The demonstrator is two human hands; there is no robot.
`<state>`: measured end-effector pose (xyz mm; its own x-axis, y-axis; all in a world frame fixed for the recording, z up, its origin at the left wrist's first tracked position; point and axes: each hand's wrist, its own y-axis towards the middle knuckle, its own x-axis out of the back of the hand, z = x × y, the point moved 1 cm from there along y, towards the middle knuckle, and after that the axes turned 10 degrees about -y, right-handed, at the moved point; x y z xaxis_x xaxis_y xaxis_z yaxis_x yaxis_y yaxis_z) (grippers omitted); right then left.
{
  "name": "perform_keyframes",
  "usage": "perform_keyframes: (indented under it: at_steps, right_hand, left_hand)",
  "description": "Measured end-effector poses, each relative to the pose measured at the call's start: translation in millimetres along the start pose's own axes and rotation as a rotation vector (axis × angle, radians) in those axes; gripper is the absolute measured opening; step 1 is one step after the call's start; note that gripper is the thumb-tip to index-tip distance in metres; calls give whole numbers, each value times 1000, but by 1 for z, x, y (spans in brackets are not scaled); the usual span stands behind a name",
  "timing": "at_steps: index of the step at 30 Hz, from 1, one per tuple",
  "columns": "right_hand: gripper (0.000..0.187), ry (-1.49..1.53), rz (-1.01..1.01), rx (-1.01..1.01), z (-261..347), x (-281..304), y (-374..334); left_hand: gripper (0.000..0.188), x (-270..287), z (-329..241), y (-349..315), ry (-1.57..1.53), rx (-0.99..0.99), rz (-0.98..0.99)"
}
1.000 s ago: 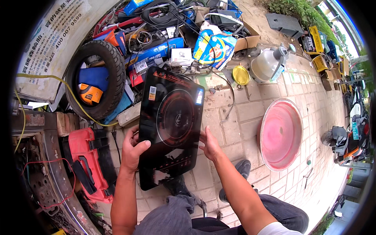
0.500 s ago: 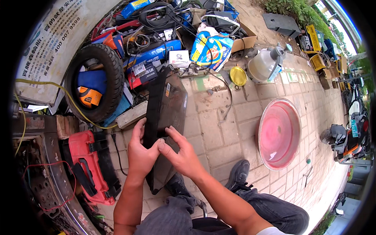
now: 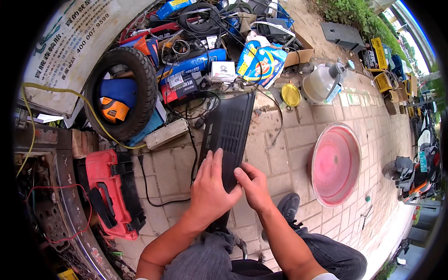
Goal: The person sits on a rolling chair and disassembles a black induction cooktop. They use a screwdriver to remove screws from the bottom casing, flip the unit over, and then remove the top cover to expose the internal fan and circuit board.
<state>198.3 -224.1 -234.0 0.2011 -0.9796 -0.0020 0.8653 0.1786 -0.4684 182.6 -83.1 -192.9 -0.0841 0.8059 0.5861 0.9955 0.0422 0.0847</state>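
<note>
Head view. At far left, a black tyre (image 3: pixel 148 100) is leaning by the clutter, and a red case (image 3: pixel 99 169) is lying nearer you. A black cord (image 3: pixel 164 204) is looping over the paving right of the case and running toward the middle.

There, directly before you, the black flat appliance (image 3: pixel 232 129) is standing tilted between your hands, its near end passing out of sight behind them. Your left hand (image 3: pixel 212 191) is lying along its slotted face, fingers straight and together, not wrapping round it. Your right hand (image 3: pixel 255 186) is meeting the right edge, thumb against it and fingers bent; whether these are truly clasping the appliance, the view is not showing.

Note the change: a second ago the glossy printed face was showing toward you; now the slotted face is showing and the glossy one is facing away. For the work in hand, this is apparently putting the vented casing, rather than the glass, within your reach and sight.

Farther right, a yellow lid (image 3: pixel 290 94) is lying far off, and a pink basin (image 3: pixel 336 163) is resting nearer, well apart from your hands.
</note>
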Motion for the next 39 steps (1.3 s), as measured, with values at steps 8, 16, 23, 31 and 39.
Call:
perform_keyframes:
  at_steps: [8,16,23,31,39]
  right_hand:
    - [28,14,-216,-52,-52,98,-4]
    - [37,-31,-311,-405,-139,159,37]
    - [48,-163,-337,-570,-163,165,58]
    - [77,-325,-365,-478,-154,144,61]
    - [71,-401,-427,-369,-173,145,68]
  left_hand:
    - [68,-39,22,-4,-654,203,402]
    - [66,-95,162,-4,-433,591,58]
    - [71,-110,176,-8,-407,685,221]
    - [74,-105,178,-10,-444,673,240]
    - [69,-102,163,0,-491,700,286]
